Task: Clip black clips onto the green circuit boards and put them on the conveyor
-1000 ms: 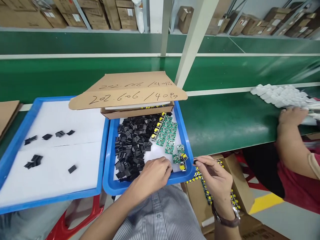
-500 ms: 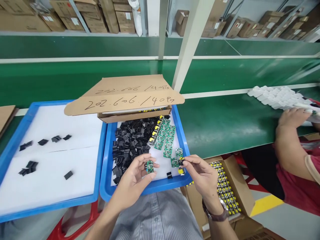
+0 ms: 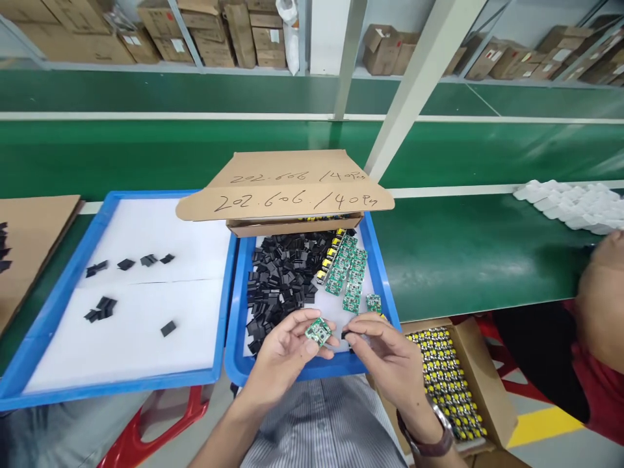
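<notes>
My left hand (image 3: 285,354) holds a small green circuit board (image 3: 318,330) between thumb and fingertips, just above the near edge of the right blue tray (image 3: 234,312). My right hand (image 3: 385,357), a watch on its wrist, pinches a small black part (image 3: 345,335) right beside the board. In the tray lie a heap of black parts (image 3: 285,273) and a row of green boards with yellow components (image 3: 346,266).
A left blue tray (image 3: 58,292) lined in white holds several scattered black parts. An open cardboard box (image 3: 287,188) with handwriting sits at the right tray's far end. A carton of yellow-topped boards (image 3: 446,383) stands by my right knee. Another person's arm (image 3: 602,292) and white housings (image 3: 570,201) are at the right.
My left hand lifted a green board out of the tray and brought it nearer. My right hand moved left from the tray's corner until its black part sits beside the board. The view shifted.
</notes>
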The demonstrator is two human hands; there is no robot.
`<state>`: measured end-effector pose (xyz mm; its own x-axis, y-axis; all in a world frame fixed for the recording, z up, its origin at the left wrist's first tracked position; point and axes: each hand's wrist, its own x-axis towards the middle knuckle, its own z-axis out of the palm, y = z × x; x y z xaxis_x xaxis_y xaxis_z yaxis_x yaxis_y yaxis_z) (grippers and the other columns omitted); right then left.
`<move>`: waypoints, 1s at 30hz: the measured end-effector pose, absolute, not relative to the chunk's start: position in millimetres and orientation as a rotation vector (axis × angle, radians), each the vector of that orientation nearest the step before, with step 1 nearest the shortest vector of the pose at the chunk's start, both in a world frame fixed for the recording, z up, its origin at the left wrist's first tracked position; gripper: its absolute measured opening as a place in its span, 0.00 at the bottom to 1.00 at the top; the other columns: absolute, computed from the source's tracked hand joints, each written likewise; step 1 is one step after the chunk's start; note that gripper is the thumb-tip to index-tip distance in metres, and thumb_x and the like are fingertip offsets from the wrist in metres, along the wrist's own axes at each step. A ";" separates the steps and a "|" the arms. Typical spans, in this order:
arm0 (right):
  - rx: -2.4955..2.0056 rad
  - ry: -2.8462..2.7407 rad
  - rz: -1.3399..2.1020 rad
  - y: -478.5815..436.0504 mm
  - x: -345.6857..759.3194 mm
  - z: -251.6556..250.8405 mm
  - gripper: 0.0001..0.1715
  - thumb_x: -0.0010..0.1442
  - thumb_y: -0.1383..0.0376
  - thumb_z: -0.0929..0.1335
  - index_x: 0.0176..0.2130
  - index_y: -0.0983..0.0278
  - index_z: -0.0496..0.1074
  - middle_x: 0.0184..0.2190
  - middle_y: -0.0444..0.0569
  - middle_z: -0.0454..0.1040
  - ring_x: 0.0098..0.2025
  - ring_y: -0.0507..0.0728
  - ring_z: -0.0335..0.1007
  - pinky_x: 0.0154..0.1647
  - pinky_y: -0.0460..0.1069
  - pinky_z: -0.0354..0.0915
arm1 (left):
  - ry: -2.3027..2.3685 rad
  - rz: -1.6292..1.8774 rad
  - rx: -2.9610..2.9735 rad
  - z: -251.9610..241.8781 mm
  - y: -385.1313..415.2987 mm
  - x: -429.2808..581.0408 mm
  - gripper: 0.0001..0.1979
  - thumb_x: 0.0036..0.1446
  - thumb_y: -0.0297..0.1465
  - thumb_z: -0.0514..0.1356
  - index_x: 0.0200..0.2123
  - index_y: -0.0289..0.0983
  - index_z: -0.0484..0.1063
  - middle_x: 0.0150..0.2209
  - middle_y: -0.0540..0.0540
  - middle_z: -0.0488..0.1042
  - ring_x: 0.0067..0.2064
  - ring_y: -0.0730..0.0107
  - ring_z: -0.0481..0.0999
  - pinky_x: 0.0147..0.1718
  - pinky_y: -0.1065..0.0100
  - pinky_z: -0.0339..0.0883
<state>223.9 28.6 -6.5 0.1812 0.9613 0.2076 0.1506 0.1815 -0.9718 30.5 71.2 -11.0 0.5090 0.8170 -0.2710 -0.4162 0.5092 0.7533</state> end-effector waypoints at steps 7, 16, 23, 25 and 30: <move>-1.207 -1.318 0.879 31.7 205.1 -0.1 0.16 0.64 0.75 0.71 0.46 0.56 0.79 0.37 0.48 0.79 0.39 0.57 0.77 0.40 0.53 0.74 | 0.711 0.756 0.756 -14.6 66.6 20.2 0.23 0.60 0.31 0.69 0.59 0.41 0.75 0.56 0.38 0.78 0.48 0.61 0.82 0.53 0.57 0.76; -1.230 -1.306 0.882 29.9 198.2 -3.6 0.13 0.64 0.72 0.71 0.45 0.57 0.81 0.34 0.48 0.78 0.36 0.56 0.76 0.36 0.52 0.74 | 0.787 0.905 0.922 -16.3 65.3 23.7 0.18 0.55 0.27 0.72 0.49 0.44 0.81 0.49 0.45 0.81 0.52 0.64 0.80 0.55 0.64 0.73; -1.237 -1.309 0.824 27.8 194.5 -7.5 0.14 0.64 0.73 0.71 0.45 0.57 0.80 0.34 0.47 0.77 0.35 0.55 0.75 0.35 0.51 0.73 | 0.780 0.906 0.926 -16.7 65.6 24.1 0.19 0.54 0.25 0.73 0.49 0.44 0.82 0.49 0.45 0.82 0.53 0.63 0.81 0.56 0.63 0.74; -1.231 -1.353 0.802 27.1 194.9 -6.3 0.15 0.64 0.74 0.70 0.46 0.57 0.80 0.34 0.47 0.77 0.35 0.55 0.75 0.35 0.51 0.72 | 0.799 0.905 0.911 -17.2 65.6 23.9 0.19 0.53 0.24 0.73 0.48 0.44 0.82 0.48 0.46 0.82 0.52 0.64 0.82 0.54 0.65 0.76; -1.229 -1.408 0.857 27.0 199.2 -2.6 0.12 0.64 0.73 0.71 0.44 0.60 0.80 0.32 0.46 0.76 0.34 0.54 0.73 0.34 0.49 0.70 | 0.780 0.910 0.915 -20.3 64.7 24.5 0.19 0.52 0.24 0.73 0.47 0.45 0.83 0.49 0.46 0.83 0.51 0.64 0.82 0.54 0.65 0.76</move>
<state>199.2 27.0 -2.6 0.0573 0.9689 0.2406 0.2315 0.2216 -0.9473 24.5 64.7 -20.3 0.4085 0.8962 -0.1729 -0.3079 0.3136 0.8982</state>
